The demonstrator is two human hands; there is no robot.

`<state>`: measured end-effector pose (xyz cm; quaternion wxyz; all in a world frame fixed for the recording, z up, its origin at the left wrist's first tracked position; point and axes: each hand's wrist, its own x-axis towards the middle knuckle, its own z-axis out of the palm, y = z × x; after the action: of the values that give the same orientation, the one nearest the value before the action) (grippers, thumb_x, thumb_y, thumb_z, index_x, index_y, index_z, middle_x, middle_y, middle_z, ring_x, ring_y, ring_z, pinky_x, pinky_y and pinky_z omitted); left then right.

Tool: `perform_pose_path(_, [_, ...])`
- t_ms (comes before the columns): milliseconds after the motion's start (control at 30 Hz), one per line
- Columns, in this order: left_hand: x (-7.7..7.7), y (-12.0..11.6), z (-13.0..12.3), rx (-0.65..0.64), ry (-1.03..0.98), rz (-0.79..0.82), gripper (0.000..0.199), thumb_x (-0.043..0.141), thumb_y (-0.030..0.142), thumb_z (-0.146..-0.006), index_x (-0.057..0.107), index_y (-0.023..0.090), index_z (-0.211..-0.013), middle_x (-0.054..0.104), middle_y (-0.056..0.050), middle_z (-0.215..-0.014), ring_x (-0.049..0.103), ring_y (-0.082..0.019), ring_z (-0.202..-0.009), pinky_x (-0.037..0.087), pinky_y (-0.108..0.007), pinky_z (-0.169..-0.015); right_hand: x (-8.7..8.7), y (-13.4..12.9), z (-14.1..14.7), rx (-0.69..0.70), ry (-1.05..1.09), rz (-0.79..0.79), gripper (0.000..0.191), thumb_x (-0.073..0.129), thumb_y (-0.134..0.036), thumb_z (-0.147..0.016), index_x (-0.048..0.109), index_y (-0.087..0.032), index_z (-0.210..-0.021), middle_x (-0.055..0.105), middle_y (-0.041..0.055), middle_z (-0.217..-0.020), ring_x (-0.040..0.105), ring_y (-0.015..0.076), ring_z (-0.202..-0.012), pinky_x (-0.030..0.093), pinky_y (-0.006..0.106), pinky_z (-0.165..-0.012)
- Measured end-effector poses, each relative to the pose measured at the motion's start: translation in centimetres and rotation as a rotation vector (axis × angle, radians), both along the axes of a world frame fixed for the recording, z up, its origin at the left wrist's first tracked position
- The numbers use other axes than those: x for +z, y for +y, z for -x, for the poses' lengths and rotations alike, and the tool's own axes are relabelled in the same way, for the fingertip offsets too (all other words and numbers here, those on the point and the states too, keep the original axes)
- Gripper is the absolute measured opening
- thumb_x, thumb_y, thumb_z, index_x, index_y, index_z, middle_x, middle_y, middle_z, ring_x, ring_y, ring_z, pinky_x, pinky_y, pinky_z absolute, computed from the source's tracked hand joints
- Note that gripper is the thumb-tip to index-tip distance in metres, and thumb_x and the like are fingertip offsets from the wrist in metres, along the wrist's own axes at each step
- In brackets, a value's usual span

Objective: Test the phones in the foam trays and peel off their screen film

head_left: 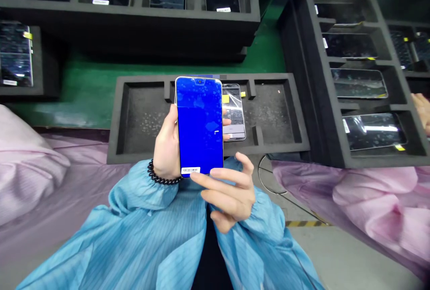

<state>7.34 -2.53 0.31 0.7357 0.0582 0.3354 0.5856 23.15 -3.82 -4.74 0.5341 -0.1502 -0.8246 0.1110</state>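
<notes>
A phone (199, 124) with a solid blue screen and a white barcode label at its lower edge is held upright over a black foam tray (134, 155). My left hand (167, 149), with a black coiled band at the wrist, wraps round it from behind, fingertips showing at its right edge. My right hand (230, 191) has its fingers apart at the phone's lower right corner, a fingertip by the label. Behind the held phone, another phone (237, 117) with a lit text screen and yellow stickers lies in the tray, partly hidden.
Beyond the tray, a larger foam tray (134, 12) holds several phones. Stacked foam trays (319, 79) with phones stand on the right, and a foam block with a phone (15, 57) at left. Pink sleeves (372, 196) of people flank both sides; another person's hand (421, 110) shows at far right.
</notes>
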Motion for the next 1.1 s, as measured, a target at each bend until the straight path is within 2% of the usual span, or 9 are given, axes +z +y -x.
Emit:
perform_pose_path(167, [-0.2, -0.1, 0.3, -0.027, -0.008, -0.012, 0.077, 0.013, 0.063, -0.100, 0.067, 0.013, -0.122, 0.077, -0.011, -0.108, 0.076, -0.025, -0.092, 0.063, -0.036, -0.077, -0.1, 0.0, 0.3, 0.061, -0.081, -0.037, 0.041, 0.032, -0.027, -0.098, 0.069, -0.025, -0.082, 0.081, -0.0044, -0.103, 0.065, 0.0096, -0.110, 0.027, 0.041, -0.127])
perform_pose_path(300, [-0.4, -0.2, 0.4, -0.011, -0.021, -0.009, 0.075, 0.017, 0.064, -0.099, 0.064, 0.013, -0.128, 0.076, -0.012, -0.112, 0.075, -0.027, -0.100, 0.063, -0.038, -0.080, -0.1, -0.6, 0.4, -0.008, 0.076, -0.013, 0.044, 0.032, -0.025, -0.097, 0.064, -0.027, -0.067, 0.080, -0.0043, -0.101, 0.066, 0.0101, -0.103, 0.038, 0.038, -0.118])
perform_pose_path(367, [-0.4, -0.1, 0.5, -0.010, -0.034, -0.007, 0.075, 0.017, 0.064, -0.099, 0.064, 0.013, -0.129, 0.076, -0.012, -0.113, 0.075, -0.027, -0.099, 0.063, -0.038, -0.081, 0.0, -0.7, 0.5, -0.007, 0.090, -0.005, 0.045, 0.032, -0.024, -0.096, 0.064, -0.027, -0.064, 0.080, -0.0030, -0.100, 0.067, 0.0109, -0.100, 0.040, 0.037, -0.117])
perform_pose_path(600, [0.0, 0.0, 0.3, -0.010, -0.017, -0.015, 0.078, 0.011, 0.061, -0.101, 0.069, 0.011, -0.117, 0.078, -0.011, -0.108, 0.076, -0.023, -0.095, 0.064, -0.035, -0.084, 0.3, 0.4, 0.6, 0.081, -0.114, -0.077, 0.045, 0.033, -0.027, -0.097, 0.071, -0.028, -0.074, 0.079, -0.0035, -0.110, 0.065, 0.0117, -0.112, 0.033, 0.041, -0.122])
perform_pose_path(800, [0.1, 0.1, 0.0, 0.055, -0.015, -0.008, 0.074, 0.015, 0.058, -0.101, 0.065, 0.009, -0.125, 0.077, -0.013, -0.111, 0.075, -0.024, -0.098, 0.063, -0.037, -0.085, 0.1, -0.6, 0.7, -0.032, 0.015, -0.059, 0.048, 0.029, -0.027, -0.097, 0.064, -0.030, -0.065, 0.080, -0.0071, -0.101, 0.066, 0.0105, -0.105, 0.045, 0.037, -0.110])
perform_pose_path(867, [-0.1, 0.0, 0.2, 0.034, -0.011, -0.015, 0.075, 0.016, 0.060, -0.101, 0.063, 0.009, -0.130, 0.076, -0.013, -0.110, 0.075, -0.025, -0.097, 0.062, -0.037, -0.086, 0.3, -0.6, 0.5, -0.019, 0.001, -0.042, 0.047, 0.029, -0.027, -0.098, 0.065, -0.030, -0.068, 0.080, -0.0079, -0.102, 0.067, 0.0121, -0.100, 0.048, 0.039, -0.104])
perform_pose_path(967, [-0.6, -0.4, 0.5, -0.041, -0.014, -0.062, 0.073, 0.022, 0.064, -0.099, 0.062, 0.012, -0.132, 0.075, -0.014, -0.114, 0.074, -0.026, -0.097, 0.061, -0.039, -0.088, 1.3, 0.9, -0.4, -0.044, -0.037, 0.030, 0.035, 0.035, -0.028, -0.098, 0.068, -0.025, -0.085, 0.080, -0.0005, -0.101, 0.067, 0.0173, -0.091, 0.054, 0.040, -0.088])
perform_pose_path(1033, [-0.9, -0.8, 0.6, -0.117, -0.026, -0.119, 0.071, 0.030, 0.066, -0.097, 0.063, 0.012, -0.130, 0.074, -0.014, -0.117, 0.074, -0.026, -0.096, 0.060, -0.039, -0.090, 2.4, 2.7, -1.2, -0.171, -0.056, 0.163, 0.025, 0.045, -0.029, -0.096, 0.067, -0.021, -0.104, 0.077, 0.0050, -0.101, 0.067, 0.0196, -0.087, 0.054, 0.039, -0.079])
perform_pose_path(1100, [-1.2, -1.3, 0.6, -0.201, -0.047, -0.173, 0.069, 0.038, 0.067, -0.095, 0.064, 0.013, -0.130, 0.074, -0.014, -0.119, 0.073, -0.026, -0.097, 0.058, -0.039, -0.092, 3.5, 4.5, -1.9, -0.355, -0.095, 0.296, 0.025, 0.051, -0.033, -0.096, 0.064, -0.019, -0.112, 0.072, 0.0075, -0.103, 0.064, 0.0195, -0.084, 0.052, 0.036, -0.074])
